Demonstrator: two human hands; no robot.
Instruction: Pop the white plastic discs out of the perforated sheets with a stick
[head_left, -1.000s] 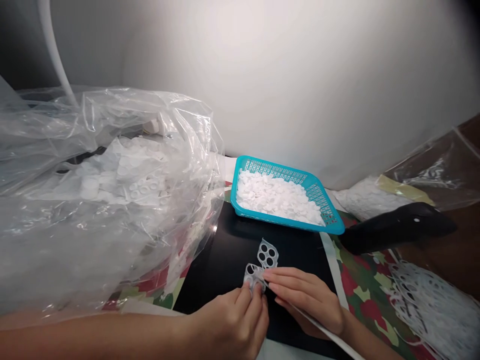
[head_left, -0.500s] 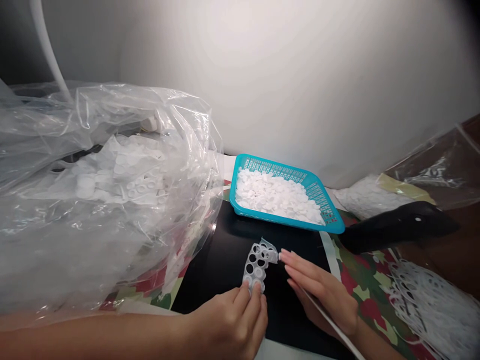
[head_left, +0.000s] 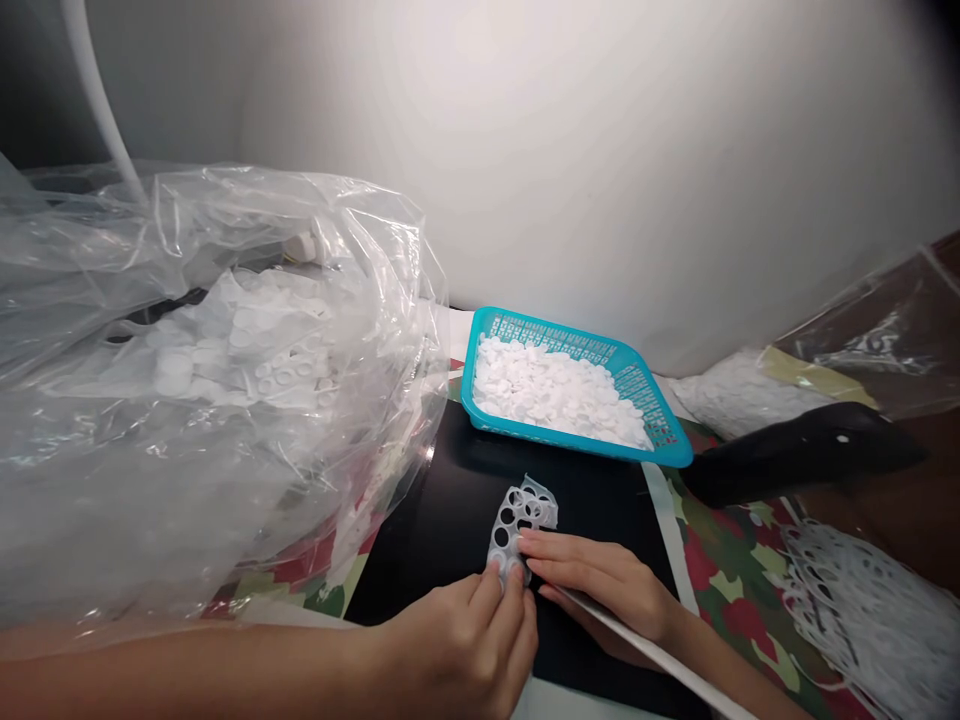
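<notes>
As hands [head_left: 457, 645] [head_left: 604, 580] touch it, white plastic web [head_left: 512, 548], round holes

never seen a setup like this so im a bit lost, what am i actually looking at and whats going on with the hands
There is no machine here: a camera worn on a person's head looks down at their own bare hands. The left hand pinches the lower end of a white plastic sheet full of round holes, and the right hand rests its fingertips against it, above a black mat. Just ahead sits a teal basket of small white discs. To the left, a clear plastic bag holds more white pieces.
</notes>
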